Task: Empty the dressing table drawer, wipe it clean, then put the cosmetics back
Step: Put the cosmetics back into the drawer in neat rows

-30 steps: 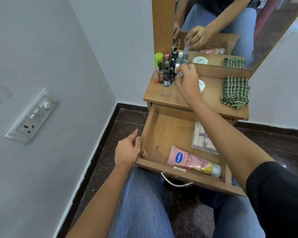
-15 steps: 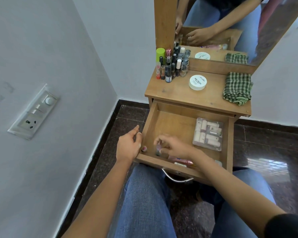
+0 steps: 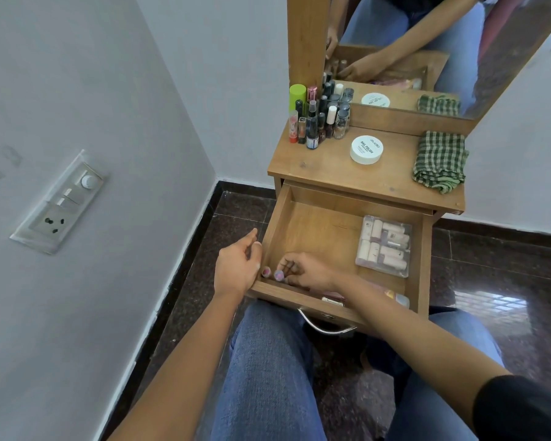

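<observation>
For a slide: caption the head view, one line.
Right hand holds a pink-capped bottle in the open drawer, left hand resting on its rim; cosmetic bottles and a checked cloth sit on top.

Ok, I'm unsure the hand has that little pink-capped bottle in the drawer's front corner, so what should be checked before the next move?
1. Drawer pulled open: ok.
2. Left hand rests on its front-left corner: ok.
3. Right hand's grip on pink-capped bottle: cannot tell; fingers curl over it.
4. Clear pack apart from that hand: ok.
5. Bare tabletop in front of white jar: ok.
</observation>
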A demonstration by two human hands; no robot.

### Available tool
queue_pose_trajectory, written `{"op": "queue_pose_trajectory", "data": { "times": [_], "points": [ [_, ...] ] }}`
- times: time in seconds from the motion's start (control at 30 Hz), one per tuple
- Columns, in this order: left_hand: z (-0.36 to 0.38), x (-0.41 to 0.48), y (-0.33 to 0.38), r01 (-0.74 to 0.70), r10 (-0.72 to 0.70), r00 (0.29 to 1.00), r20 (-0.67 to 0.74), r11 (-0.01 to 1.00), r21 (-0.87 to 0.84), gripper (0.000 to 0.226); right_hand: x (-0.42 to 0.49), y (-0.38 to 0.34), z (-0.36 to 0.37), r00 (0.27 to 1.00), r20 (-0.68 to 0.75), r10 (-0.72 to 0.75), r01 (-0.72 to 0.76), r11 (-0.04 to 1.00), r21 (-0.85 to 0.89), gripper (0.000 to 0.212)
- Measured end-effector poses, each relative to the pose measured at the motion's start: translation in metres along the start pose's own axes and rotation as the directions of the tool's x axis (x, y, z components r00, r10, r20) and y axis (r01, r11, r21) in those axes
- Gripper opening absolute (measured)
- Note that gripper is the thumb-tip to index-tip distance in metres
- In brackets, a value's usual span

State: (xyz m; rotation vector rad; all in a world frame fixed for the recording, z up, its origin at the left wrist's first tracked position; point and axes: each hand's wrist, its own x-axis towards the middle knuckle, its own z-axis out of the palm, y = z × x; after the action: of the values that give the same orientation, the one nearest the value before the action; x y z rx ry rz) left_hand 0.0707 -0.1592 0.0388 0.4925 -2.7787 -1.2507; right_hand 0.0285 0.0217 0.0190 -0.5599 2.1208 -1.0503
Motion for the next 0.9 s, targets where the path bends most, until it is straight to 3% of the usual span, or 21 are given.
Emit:
{"op": "queue_pose_trajectory", "data": {
  "times": [0.4,0.53,0.7,0.9],
  "points": [
    [-0.003,-0.002,0.004,0.011,-0.010,0.999,0.035,1.000,-0.020,0.040,0.005,-0.008,-0.001,1.000,0.018,-0.011,0.014,0.987,-0.161,0.030],
    [-0.003,0.000,0.003,0.015,-0.015,1.000,0.016,1.000,-0.019,0.040,0.000,-0.019,-0.032,0.977,-0.154,-0.144,0.102,0.963,-0.251,0.029],
    [-0.003,-0.001,0.004,0.025,-0.025,1.000,0.016,0.999,-0.035,0.040,0.013,-0.035,-0.097,0.779,-0.610,-0.147,0.117,0.989,-0.089,0.024],
    [-0.003,0.000,0.003,0.009,-0.008,0.999,0.032,0.999,-0.031,0.039,0.040,-0.057,-0.158,0.537,-0.814,-0.220,0.097,0.975,-0.200,0.031]
  ]
}}
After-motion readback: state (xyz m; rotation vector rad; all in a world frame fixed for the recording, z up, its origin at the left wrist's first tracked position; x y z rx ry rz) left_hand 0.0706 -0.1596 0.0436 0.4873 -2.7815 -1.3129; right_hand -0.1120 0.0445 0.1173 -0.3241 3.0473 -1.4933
